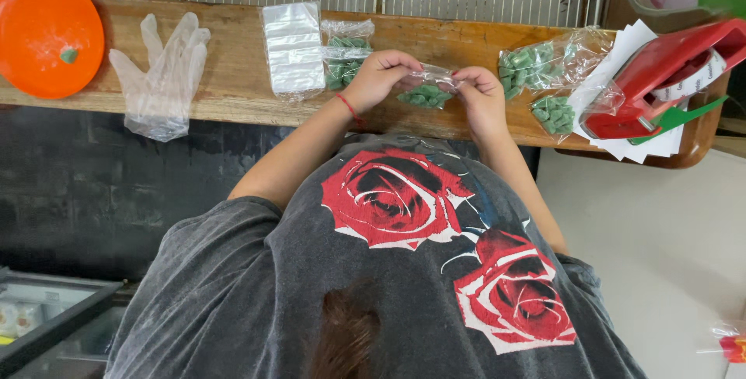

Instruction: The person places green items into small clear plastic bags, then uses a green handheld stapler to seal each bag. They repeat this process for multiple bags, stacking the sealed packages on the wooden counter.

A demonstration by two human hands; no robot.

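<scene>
Two hands meet over one long wooden shelf (233, 60), the biggest thing in front of me, running from side to side against a ribbed wall. At its far left sits a round orange plate (48, 33) with a single green piece on it. At the right end stands a red tape dispenser (660, 84), resting on a few white sheets of paper (622, 53). Beside the plate lies a limp clear plastic glove (162, 76), fingers pointing away from me. Next to it is a flat stack of empty clear bags (294, 46), and just beside that stack a filled bag of green pieces (346, 57). Two more filled bags (544, 68) lie near the dispenser, one touching the other.

My left hand (381, 76), with a red string on the wrist, pinches the top of a small clear bag (426, 93) that holds green pieces. My right hand (478, 93) grips the same bag top from the other side, fingers closed on the plastic. The bag hangs between my hands, just above the front edge of the shelf, near its middle.
</scene>
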